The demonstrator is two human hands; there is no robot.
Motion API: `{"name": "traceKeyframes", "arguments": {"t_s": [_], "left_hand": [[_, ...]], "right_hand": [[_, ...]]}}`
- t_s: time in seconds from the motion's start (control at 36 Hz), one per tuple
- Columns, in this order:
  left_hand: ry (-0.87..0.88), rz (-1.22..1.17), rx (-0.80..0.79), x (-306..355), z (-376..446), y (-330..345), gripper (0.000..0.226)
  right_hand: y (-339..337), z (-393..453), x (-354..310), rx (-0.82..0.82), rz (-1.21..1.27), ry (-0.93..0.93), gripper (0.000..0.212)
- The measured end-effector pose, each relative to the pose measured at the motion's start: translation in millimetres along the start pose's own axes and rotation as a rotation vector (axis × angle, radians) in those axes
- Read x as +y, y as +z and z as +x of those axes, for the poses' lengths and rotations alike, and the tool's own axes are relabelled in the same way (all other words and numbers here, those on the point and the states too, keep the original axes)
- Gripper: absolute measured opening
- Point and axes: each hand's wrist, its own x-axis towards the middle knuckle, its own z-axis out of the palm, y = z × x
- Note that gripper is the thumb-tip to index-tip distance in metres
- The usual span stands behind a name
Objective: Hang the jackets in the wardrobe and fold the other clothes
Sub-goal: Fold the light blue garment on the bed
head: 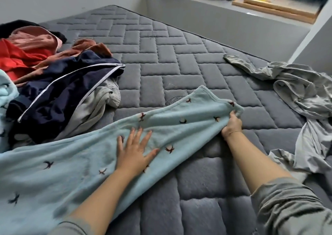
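Observation:
A light blue fleece garment (75, 159) with small dark bird prints lies stretched across the near part of the grey quilted mattress (161, 55). My left hand (134, 150) lies flat on it with fingers spread. My right hand (231, 123) grips the garment's far end near its hem and holds it slightly lifted. At the left sits a pile of clothes: a navy jacket (59, 91) with white piping, a red garment (19, 55), a pink one (34, 37) and a rust-brown one (88, 45).
A crumpled grey satin garment (301, 94) lies at the mattress's right edge. Behind the bed runs a grey ledge (224, 15) with cushions and a wooden board (274, 8). A white wall stands at the far left.

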Motion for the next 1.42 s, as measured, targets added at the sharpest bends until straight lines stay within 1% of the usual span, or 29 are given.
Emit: {"name": "traceKeyframes", "arguments": {"t_s": [0.03, 0.06, 0.11, 0.14, 0.17, 0.19, 0.25, 0.31, 0.33, 0.36, 0.42, 0.47, 0.5, 0.56, 0.61, 0.67, 0.72, 0.78, 0.86, 0.89, 0.92, 0.97, 1.0, 1.03, 1.06, 1.14, 1.28, 1.33, 1.42], "left_hand": [[-0.004, -0.009, -0.022, -0.2, 1.4, -1.3, 0.074], [-0.004, -0.021, -0.05, 0.0, 2.8, -2.8, 0.076], [-0.003, -0.041, -0.099, -0.9, 5.0, -5.1, 0.08], [-0.005, -0.047, -0.118, -1.4, 5.9, -5.9, 0.083], [-0.006, -0.052, -0.134, -1.9, 7.1, -6.4, 0.086], [-0.007, -0.056, -0.146, -2.5, 8.5, -6.2, 0.088], [-0.01, -0.069, -0.147, -2.9, 10.1, -3.6, 0.09], [-0.009, -0.086, -0.144, -3.5, 9.8, -1.4, 0.091], [-0.005, -0.092, -0.146, -3.8, 9.6, -1.2, 0.091], [0.0, -0.095, -0.147, -3.6, 9.5, -1.3, 0.092], [0.006, -0.101, -0.135, -1.9, 6.6, -1.4, 0.093], [0.024, -0.104, -0.054, -1.0, -0.6, -2.4, 0.096], [0.038, -0.121, 0.023, -0.8, -5.6, -3.5, 0.096], [0.081, -0.173, 0.188, -2.4, -15.5, -8.0, 0.091], [0.106, -0.149, 0.28, -3.5, -22.4, -12.8, 0.079], [0.089, -0.089, 0.287, -2.1, -25.7, -12.8, 0.071], [0.0, -0.096, 0.24, -5.6, -24.8, -13.0, 0.069], [-0.133, -0.127, 0.206, -11.8, -18.6, -12.8, 0.072], [-0.242, -0.139, 0.182, -21.6, -5.8, -10.9, 0.077], [-0.252, -0.131, 0.167, -25.3, -1.8, -10.1, 0.078], [-0.257, -0.107, 0.152, -30.6, 2.4, -9.0, 0.079], [-0.262, -0.053, 0.12, -45.9, 11.2, -6.8, 0.075], [-0.263, -0.04, 0.096, -54.4, 15.3, -5.8, 0.072], [-0.26, -0.045, 0.067, -62.8, 18.9, -5.0, 0.071], [-0.255, -0.069, 0.033, -70.9, 22.9, -5.4, 0.071], [-0.22, -0.103, -0.05, -87.5, 32.6, -9.1, 0.071], [-0.201, -0.059, -0.025, -96.3, 36.8, -7.7, 0.077], [-0.199, -0.054, -0.014, -95.1, 37.6, -6.7, 0.079], [-0.203, -0.054, -0.034, -91.5, 38.9, -6.7, 0.079]], "right_hand": [[1.9, -1.7, 0.4, 0.079, -0.06, -0.087, 0.038], [3.0, -4.0, 0.2, 0.167, -0.194, -0.211, 0.042], [3.8, -9.6, -4.0, 0.315, -0.632, -0.481, 0.058], [4.9, -12.3, -8.5, 0.34, -0.823, -0.619, 0.064], [7.9, -15.2, -14.7, 0.284, -0.963, -0.758, 0.065], [13.3, -17.0, -20.9, 0.145, -1.073, -0.895, 0.062], [31.6, -17.0, -31.0, -0.27, -1.3, -1.076, 0.055], [55.3, -14.3, -36.5, -0.674, -1.535, -1.071, 0.058], [65.6, -11.5, -36.8, -0.794, -1.657, -1.032, 0.06], [74.9, -6.2, -35.7, -0.856, -1.763, -1.003, 0.061], [87.9, 6.5, -30.9, -0.887, -1.911, -0.989, 0.061], [96.1, 19.8, -23.6, -0.897, -2.028, -0.994, 0.056], [98.9, 25.6, -19.1, -0.894, -2.073, -1.011, 0.052], [104.5, 35.2, -12.2, -0.828, -2.076, -1.06, 0.043], [113.4, 41.8, -10.4, -0.685, -2.0, -1.143, 0.031], [121.6, 45.3, -11.3, -0.544, -1.935, -1.179, 0.023], [126.9, 46.2, -9.7, -0.521, -1.951, -1.124, 0.022], [128.9, 36.4, -2.0, -0.539, -1.997, -1.05, 0.03], [132.0, -4.1, 23.7, -0.525, -1.859, -1.034, 0.061], [131.0, -22.1, 36.9, -0.583, -1.758, -1.07, 0.065], [127.0, -39.6, 53.0, -0.704, -1.653, -1.109, 0.062], [106.9, -70.0, 83.0, -1.035, -1.565, -1.17, 0.05], [93.6, -77.2, 91.9, -1.178, -1.61, -1.172, 0.051], [80.4, -78.0, 93.6, -1.258, -1.691, -1.146, 0.054], [70.3, -71.0, 89.6, -1.257, -1.764, -1.132, 0.057], [56.7, -26.2, 57.4, -1.042, -1.851, -1.07, 0.06], [22.2, 53.4, -6.1, -0.704, -1.998, -0.799, 0.059], [12.1, 63.4, -14.4, -0.617, -2.037, -0.75, 0.06], [16.3, 56.3, -9.8, -0.557, -2.075, -0.712, 0.058]]}}
